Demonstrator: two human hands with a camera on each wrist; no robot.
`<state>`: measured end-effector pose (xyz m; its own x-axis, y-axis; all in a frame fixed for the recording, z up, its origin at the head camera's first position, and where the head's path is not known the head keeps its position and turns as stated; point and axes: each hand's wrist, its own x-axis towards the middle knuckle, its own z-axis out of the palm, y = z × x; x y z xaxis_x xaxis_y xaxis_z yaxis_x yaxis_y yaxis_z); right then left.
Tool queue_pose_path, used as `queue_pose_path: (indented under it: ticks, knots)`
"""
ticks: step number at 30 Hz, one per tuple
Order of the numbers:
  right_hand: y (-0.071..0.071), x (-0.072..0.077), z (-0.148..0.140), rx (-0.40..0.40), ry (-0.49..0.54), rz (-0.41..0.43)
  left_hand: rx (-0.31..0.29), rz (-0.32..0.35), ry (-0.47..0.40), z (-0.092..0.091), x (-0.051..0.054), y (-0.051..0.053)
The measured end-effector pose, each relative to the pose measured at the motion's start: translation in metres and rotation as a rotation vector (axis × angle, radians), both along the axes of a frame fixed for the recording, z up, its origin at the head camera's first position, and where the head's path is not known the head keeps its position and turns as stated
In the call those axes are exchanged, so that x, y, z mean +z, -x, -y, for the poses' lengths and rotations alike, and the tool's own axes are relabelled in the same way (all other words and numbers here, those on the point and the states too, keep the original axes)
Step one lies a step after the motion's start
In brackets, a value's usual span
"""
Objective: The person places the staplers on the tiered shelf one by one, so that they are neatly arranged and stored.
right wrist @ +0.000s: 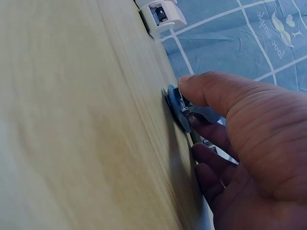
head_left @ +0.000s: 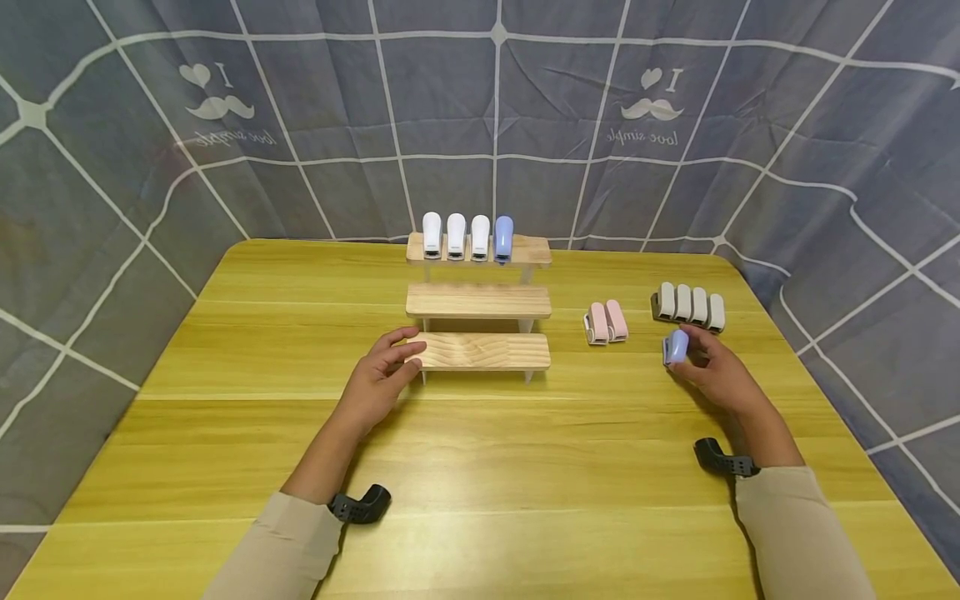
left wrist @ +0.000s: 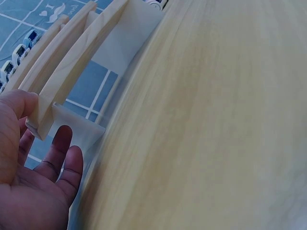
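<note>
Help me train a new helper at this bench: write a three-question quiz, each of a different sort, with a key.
1. Multiple choice: Which shelf of the wooden rack does the left hand touch? A) top B) middle C) lowest
2. True or false: The right hand holds a pink stapler.
3. Count: How many staplers are on the top shelf?

Key: 1. C, at its left end in the head view. 2. False; it holds a blue stapler. 3. Four: three white staplers and one blue.
</note>
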<state>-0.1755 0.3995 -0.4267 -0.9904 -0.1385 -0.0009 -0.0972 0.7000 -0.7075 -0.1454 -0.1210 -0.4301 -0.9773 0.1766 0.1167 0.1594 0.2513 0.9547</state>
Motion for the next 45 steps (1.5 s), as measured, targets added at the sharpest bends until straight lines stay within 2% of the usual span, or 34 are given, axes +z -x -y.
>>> queue_pose_path:
  ticks: [15,27,38,45]
  knots:
    - [0.001,0.004,0.007,-0.036,-0.024,-0.055,-0.002,-0.01,0.004,0.002,0.002,0.001]
    - [0.004,0.018,0.02,0.009,0.011,-0.127,-0.001,-0.002,-0.006,0.002,0.001,0.002]
    - [0.016,0.027,0.041,0.051,0.011,-0.16,-0.004,0.008,-0.018,0.0,-0.002,0.001]
    - [0.027,0.037,0.056,0.082,0.026,-0.195,0.004,0.01,-0.021,-0.001,0.002,-0.001]
